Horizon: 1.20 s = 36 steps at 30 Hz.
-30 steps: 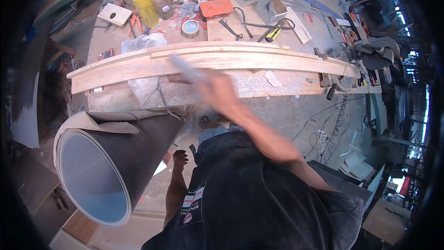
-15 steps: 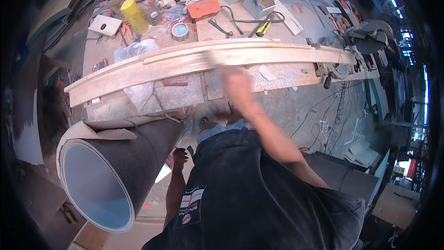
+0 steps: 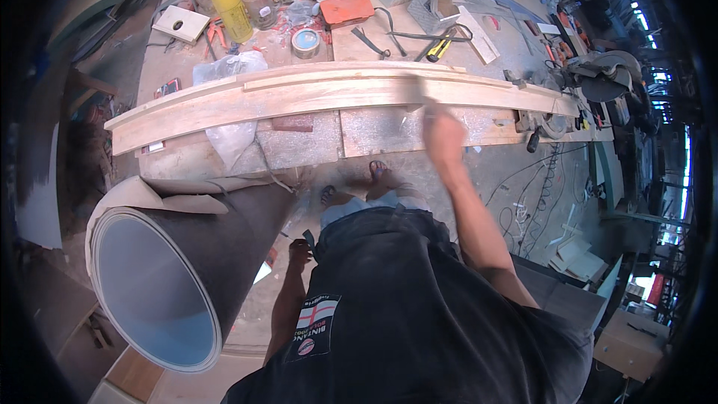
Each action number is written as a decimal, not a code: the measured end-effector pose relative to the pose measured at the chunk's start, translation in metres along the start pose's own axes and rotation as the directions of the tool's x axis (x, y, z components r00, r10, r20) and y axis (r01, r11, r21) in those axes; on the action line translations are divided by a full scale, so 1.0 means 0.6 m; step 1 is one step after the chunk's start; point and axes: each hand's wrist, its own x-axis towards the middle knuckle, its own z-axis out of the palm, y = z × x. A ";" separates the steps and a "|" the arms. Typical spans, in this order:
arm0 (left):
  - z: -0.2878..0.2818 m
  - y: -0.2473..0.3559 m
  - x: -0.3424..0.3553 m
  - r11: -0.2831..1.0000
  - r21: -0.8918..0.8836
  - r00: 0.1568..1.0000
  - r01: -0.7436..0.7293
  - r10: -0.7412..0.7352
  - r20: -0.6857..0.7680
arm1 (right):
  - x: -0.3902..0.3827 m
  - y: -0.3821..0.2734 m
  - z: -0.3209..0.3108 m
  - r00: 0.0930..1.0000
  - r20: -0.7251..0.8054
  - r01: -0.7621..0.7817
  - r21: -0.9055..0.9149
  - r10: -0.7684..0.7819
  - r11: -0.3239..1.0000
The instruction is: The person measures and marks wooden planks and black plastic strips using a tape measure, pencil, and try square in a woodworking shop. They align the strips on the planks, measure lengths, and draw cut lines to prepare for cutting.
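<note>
My right hand [image 3: 446, 136] is closed on the handle of a brush [image 3: 410, 92], whose flat dark head is smeared by motion. The head lies over the front face of a long pale wooden board [image 3: 314, 101], right of its middle. Thinner wooden strips [image 3: 359, 78] lie along the board's far side. At my left side hangs my left hand [image 3: 300, 251], its fingers curled in, with no object visible in them. A dark strap end [image 3: 309, 239] is close beside it.
Behind the board lie a yellow can [image 3: 232, 13], a tape roll [image 3: 305, 43], an orange case [image 3: 347, 10] and a yellow-black cutter [image 3: 440, 46]. A miter saw [image 3: 604, 76] stands far right. A big dark roll [image 3: 239, 236] is at left; cables [image 3: 523, 198] cross the floor.
My right hand and the brush have swept right along the board. My left hand stays low at my side. The view has shifted slightly.
</note>
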 end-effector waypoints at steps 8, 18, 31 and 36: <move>-0.018 0.009 -0.013 0.975 -0.210 0.996 -0.072 0.079 0.028 | -0.069 -0.410 0.147 0.741 -0.171 0.638 0.481 -0.650 0.601; 0.028 -0.046 -0.020 0.982 -0.165 0.995 -0.094 0.087 -0.051 | -0.032 -0.053 -0.035 0.989 -0.068 0.140 0.108 -0.133 0.984; -0.003 -0.019 0.001 0.940 -0.327 0.990 -0.097 0.125 0.067 | -0.078 -0.180 0.020 0.883 -0.085 0.427 0.554 -0.462 0.714; 0.025 -0.022 0.007 0.971 -0.042 0.971 -0.234 0.236 0.029 | -0.008 0.068 -0.068 0.967 -0.160 -0.210 -0.072 0.196 0.975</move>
